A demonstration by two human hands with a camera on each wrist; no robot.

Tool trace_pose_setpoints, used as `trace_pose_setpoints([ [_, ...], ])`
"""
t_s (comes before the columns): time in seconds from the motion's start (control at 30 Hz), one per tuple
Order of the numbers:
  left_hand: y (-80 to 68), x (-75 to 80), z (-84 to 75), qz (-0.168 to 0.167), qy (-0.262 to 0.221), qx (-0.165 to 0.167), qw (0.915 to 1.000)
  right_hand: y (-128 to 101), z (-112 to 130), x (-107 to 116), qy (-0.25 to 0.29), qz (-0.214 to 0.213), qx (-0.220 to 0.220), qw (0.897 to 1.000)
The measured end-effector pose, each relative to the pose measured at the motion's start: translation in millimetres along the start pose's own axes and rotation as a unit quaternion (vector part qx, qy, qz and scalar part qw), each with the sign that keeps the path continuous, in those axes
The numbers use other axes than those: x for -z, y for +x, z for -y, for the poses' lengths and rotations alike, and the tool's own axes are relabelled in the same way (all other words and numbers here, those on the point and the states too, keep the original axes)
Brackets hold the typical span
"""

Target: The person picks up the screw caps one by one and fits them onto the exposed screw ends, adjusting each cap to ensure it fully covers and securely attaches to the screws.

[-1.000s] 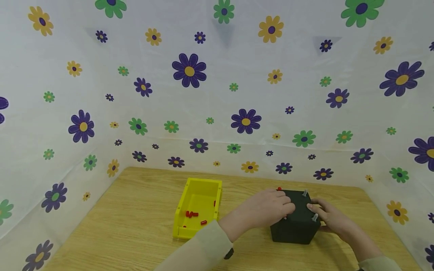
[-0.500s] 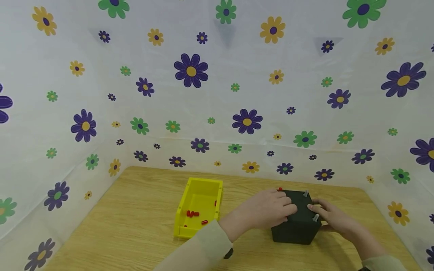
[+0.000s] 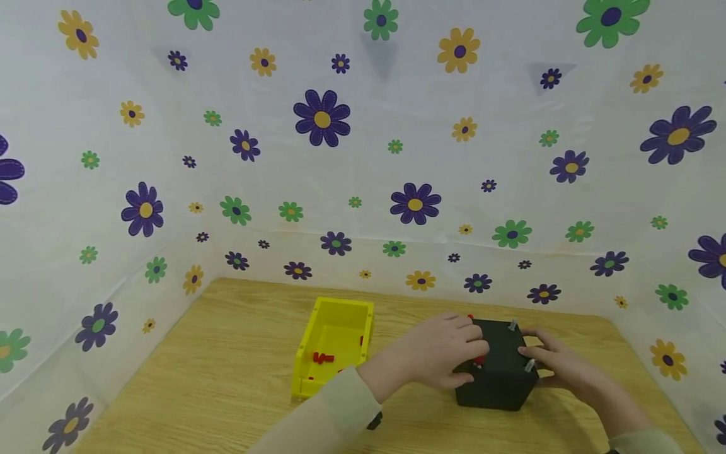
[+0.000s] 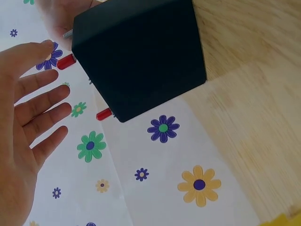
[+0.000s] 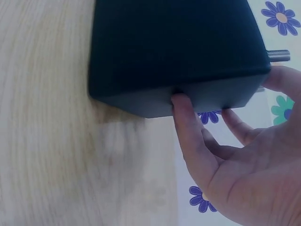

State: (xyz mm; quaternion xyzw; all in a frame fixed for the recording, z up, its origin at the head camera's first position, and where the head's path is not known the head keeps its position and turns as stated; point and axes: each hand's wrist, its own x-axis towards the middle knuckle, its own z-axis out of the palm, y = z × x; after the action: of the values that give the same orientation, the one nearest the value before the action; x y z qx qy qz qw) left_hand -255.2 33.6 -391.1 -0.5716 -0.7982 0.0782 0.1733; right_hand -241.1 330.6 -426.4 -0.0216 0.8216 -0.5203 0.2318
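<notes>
A black box (image 3: 499, 353) stands on the table at the right, with short metal posts sticking up from its top. Two posts on its left side carry small red caps; the near red cap (image 4: 66, 61) and the far red cap (image 4: 104, 114) show in the left wrist view. Bare grey posts (image 3: 530, 365) stand on its right side. My left hand (image 3: 437, 350) is held at the near red cap, fingers loosely spread and thumb apart, with nothing held. My right hand (image 5: 254, 165) grips the box's right side, thumb at the top edge and fingers against the side wall.
Left of the box sits a yellow bin (image 3: 299, 366) with several small red caps (image 3: 321, 358) lying in it; my left forearm overlaps its near right corner. A flower-patterned white sheet (image 3: 363, 157) walls the wooden table (image 3: 227, 353) at the back and sides.
My left hand has loosened its fingers and drawn slightly left, thumb away, so the near red cap on its post now shows. The right hand and the box stay in place.
</notes>
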Motion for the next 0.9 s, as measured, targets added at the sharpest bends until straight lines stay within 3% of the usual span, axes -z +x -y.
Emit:
trace_pose_setpoints([
  [0.9, -37.8, 8.9, 20.9, 0.032, 0.012, 0.066, 0.9973, 0, -6, -3, 0.032, -0.02, -0.002, 0.999],
])
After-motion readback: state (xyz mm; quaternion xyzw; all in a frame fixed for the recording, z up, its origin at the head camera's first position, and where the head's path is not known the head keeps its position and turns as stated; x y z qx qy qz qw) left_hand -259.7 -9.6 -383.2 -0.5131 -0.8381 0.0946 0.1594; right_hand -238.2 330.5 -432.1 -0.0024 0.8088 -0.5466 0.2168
